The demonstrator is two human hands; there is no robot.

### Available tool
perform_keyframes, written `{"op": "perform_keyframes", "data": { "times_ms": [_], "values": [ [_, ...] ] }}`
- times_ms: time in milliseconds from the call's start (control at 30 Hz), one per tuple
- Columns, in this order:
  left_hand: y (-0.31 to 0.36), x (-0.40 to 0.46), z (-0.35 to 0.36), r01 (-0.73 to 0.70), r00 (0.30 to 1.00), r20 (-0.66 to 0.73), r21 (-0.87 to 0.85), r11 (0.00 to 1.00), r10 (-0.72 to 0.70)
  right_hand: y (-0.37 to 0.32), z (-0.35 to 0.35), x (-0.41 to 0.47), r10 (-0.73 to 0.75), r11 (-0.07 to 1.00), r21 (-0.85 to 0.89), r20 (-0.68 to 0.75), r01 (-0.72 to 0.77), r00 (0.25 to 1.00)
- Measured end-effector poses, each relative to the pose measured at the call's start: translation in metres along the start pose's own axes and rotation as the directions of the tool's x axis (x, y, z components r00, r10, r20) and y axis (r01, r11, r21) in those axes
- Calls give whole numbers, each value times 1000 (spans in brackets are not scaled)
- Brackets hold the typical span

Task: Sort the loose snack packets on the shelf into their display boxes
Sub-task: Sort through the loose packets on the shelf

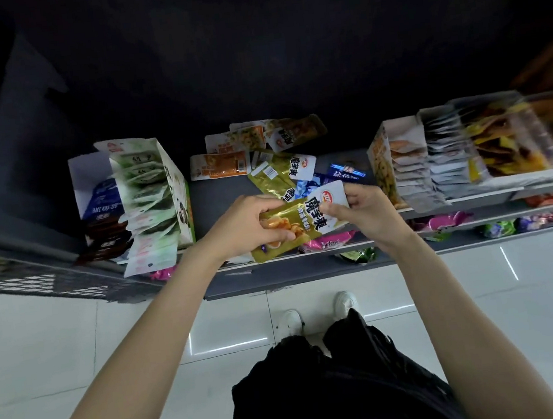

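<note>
Held packet (299,227): gold-olive with a white corner panel and black characters. Left display box (150,195): pale green and white. Shelf (219,195): dark grey. Floor (76,332): glossy white tiles.

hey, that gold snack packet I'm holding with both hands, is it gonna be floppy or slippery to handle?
The gold packet looks like thin foil pouch, so probably floppy and light. Its glossy surface may be slippery; the left hand and right hand grip opposite ends.

far-right display boxes (513,136) are blurred; lower-shelf packets (440,221) mostly hidden by the shelf (219,195).
</note>
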State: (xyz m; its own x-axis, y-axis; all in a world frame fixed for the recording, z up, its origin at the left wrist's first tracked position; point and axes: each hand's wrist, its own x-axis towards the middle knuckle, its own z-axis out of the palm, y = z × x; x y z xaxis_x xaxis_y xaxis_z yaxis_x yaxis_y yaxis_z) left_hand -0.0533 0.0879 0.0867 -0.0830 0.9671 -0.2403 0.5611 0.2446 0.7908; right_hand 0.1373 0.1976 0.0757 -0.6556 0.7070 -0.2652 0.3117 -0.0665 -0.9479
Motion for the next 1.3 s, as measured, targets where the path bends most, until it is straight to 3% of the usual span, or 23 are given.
{"op": "perform_keyframes", "data": {
  "times_ms": [100, 167, 233, 300, 433, 533, 600, 733, 900, 967, 1033, 1067, 1167, 1300],
  "values": [
    [18, 16, 13, 44, 997, -61, 9, 999, -44, 4, -29, -13, 6, 1000, 2, -137, -6, 991],
    [33, 34, 26, -16, 970, -243, -67, 998, -1, 9, -63, -24, -21, 999, -46, -330, 6, 944],
    [53, 58, 41, -109, 900, -433, -312, 944, -40, 15, -104, -37, -51, 998, -67, -537, 18, 842],
    [80, 87, 59, -171, 862, -502, -423, 890, -73, 21, -145, -48, -92, 995, -82, -693, 49, 715],
    [130, 152, 104, -209, 894, -443, -274, 939, 70, 15, -210, -52, -319, 944, -319, -820, 83, 475],
    [147, 206, 133, -134, 923, -359, 36, 990, 138, 7, -245, -25, -581, 795, -602, -719, 75, 383],
    [151, 236, 148, -66, 938, -320, 209, 976, 132, 6, -266, 2, -695, 664, -741, -565, 97, 444],
    [149, 267, 166, -6, 940, -312, 391, 920, 138, 4, -289, 47, -739, 469, -868, -287, 160, 610],
    [137, 267, 176, -53, 899, -371, 434, 899, 232, 0, -301, 82, -602, 229, -967, -51, 111, 797],
    [135, 267, 178, -56, 887, -391, 434, 899, 244, 3, -296, 94, -495, 66, -996, 18, 58, 869],
    [135, 268, 180, -60, 884, -395, 435, 898, 250, 4, -290, 102, -478, -117, -992, 90, 38, 873],
    [136, 268, 181, -61, 884, -396, 430, 901, 249, 5, -288, 106, -429, -140, -988, 115, 60, 896],
    [135, 269, 182, -65, 879, -407, 413, 908, 248, 17, -283, 116, -241, -51, -986, 168, 160, 956],
    [135, 268, 183, -70, 868, -428, 398, 915, 253, 20, -280, 121, -306, -12, -986, 163, 167, 938]
  ]
}}
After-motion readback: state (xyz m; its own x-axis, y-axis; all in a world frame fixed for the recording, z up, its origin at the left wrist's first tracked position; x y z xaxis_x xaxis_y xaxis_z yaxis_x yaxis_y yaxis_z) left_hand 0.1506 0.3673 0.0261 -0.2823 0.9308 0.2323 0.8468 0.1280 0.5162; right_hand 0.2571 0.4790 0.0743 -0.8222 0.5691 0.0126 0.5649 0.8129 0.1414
